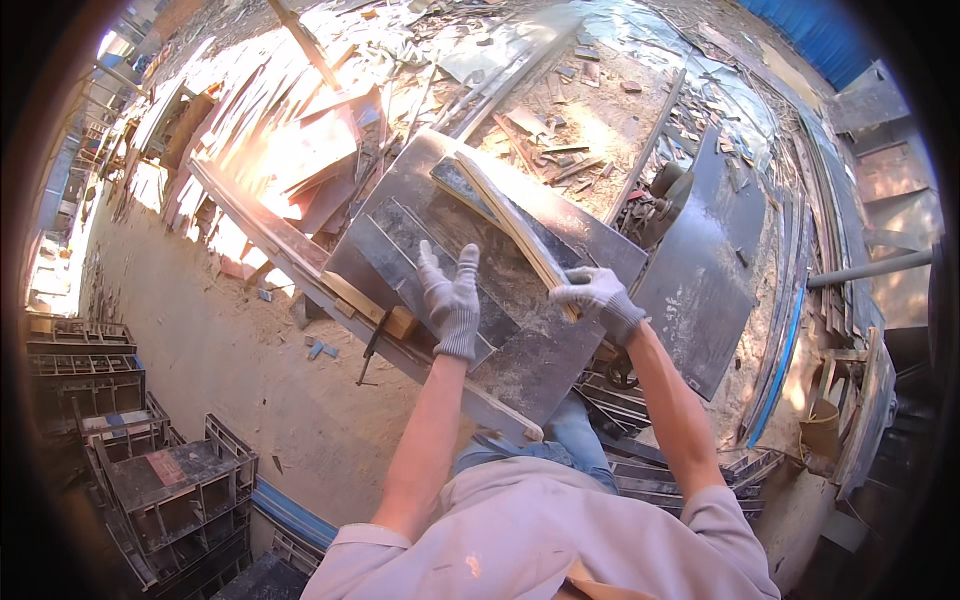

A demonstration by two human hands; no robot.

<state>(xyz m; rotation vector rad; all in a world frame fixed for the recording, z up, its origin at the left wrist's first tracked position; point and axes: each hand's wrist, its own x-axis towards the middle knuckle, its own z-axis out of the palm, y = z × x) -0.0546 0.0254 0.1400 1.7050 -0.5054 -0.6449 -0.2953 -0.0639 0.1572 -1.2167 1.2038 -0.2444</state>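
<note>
My right hand [602, 298], in a pale knit glove, is closed round the near end of a long wooden strip [512, 225]. The strip slants away to the far left across the dark tabletop [550, 365], and its cut edge looks light and layered. Fingers spread and holding nothing, my gloved left hand [452, 305] is over dark flat boards [385, 240] lying on the table's left half. Whether it touches them I cannot tell. Another dark narrow board [465, 190] lies beside the strip's far end.
A clamp [373, 345] and a wooden bar [365, 303] line the table's left edge. To the right are a round dark machine part [668, 190] and a dark panel [700, 310]. Wood scraps [570, 150] litter the ground beyond. Stacked ribbed panels [175, 490] stand at lower left.
</note>
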